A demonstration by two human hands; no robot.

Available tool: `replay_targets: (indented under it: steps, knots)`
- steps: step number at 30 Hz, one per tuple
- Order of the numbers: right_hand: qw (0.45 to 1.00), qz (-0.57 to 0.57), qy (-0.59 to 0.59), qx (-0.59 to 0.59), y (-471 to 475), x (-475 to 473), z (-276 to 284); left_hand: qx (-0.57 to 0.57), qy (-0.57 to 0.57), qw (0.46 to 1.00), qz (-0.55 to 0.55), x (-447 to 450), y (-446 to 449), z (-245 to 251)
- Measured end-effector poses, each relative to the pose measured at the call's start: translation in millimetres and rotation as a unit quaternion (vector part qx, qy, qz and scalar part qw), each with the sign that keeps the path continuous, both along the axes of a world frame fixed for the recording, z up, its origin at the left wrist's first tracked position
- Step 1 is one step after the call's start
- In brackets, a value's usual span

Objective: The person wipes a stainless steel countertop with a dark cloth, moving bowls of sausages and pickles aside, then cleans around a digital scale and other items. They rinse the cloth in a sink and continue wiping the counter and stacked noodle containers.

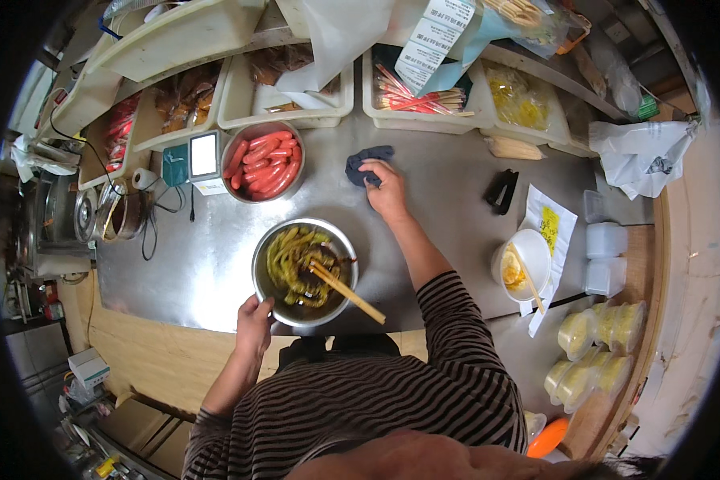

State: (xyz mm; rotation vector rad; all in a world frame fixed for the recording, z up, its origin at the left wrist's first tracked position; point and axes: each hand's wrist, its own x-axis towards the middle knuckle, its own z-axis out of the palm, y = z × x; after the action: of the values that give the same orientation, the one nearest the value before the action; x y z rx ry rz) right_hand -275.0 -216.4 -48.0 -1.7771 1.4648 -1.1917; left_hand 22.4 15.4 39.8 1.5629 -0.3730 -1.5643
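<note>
By its left rim, my left hand [255, 321] grips a stainless steel bowl [257, 258] at the table's front edge. Green vegetable strips [281, 258] lie in dark sauce inside it. A pair of wooden chopsticks [360, 301] leans in the bowl, its thick ends jutting over the rim towards me. Further back, my right hand [387, 189] holds a crumpled dark cloth [360, 161] against the steel tabletop [450, 180]. Left of the cloth stands a second metal bowl [258, 200] full of red sausages [267, 162].
A black stapler [502, 191] and a white tub [537, 252] with food and chopsticks are on the right. Lidded plastic tubs [576, 333] line the right edge. Plastic bins [426, 125] stand along the back. At left are a lit-faced device [204, 155] and loose cables [150, 231].
</note>
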Motion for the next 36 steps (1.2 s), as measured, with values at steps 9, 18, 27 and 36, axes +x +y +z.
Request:
replay_targets:
  steps: [9, 18, 27, 36]
  knots:
    - [0.989, -0.062, 0.124, -0.052, -72, 51, -21, -0.036, -0.018, 0.996, 0.083, 69, 59, -5]
    - [0.981, 0.191, 0.03, 0.011, 113, 96, 2, -0.055, 0.009, 0.993, 0.103, 79, 50, 8]
    - [0.938, -0.284, 0.197, -0.025, 2, -84, -8, -0.086, 0.023, 0.989, 0.116, 92, 58, 6]
    - [0.992, 0.065, 0.099, -0.041, 59, 91, -22, -0.083, 0.033, 0.991, 0.097, 94, 54, 4]
